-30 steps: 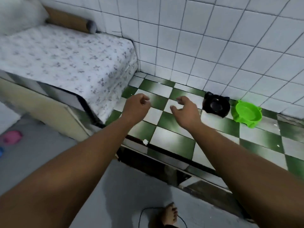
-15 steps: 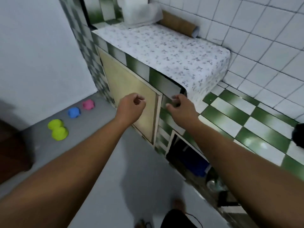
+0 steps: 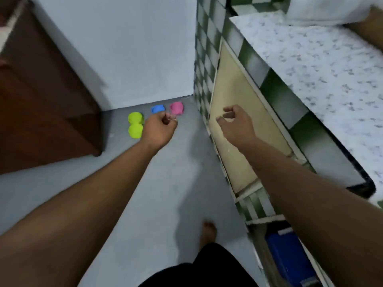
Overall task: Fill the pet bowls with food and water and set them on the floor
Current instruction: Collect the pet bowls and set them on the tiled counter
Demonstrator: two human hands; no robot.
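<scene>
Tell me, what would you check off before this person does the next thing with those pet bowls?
1. Hands free: ok. The left hand and right hand are loosely curled and hold nothing.
2. Bowls in sight: ok. The lime-green bowls, blue bowl and pink bowl sit on the grey floor by the wall.
3. Bowls filled: cannot tell, they are too small and blurred.
4. Path to the bowls: ok, bare floor lies between the foot and the bowls.
5. Food or water supply: cannot tell. A blue container sits under the counter, contents unknown.
</scene>
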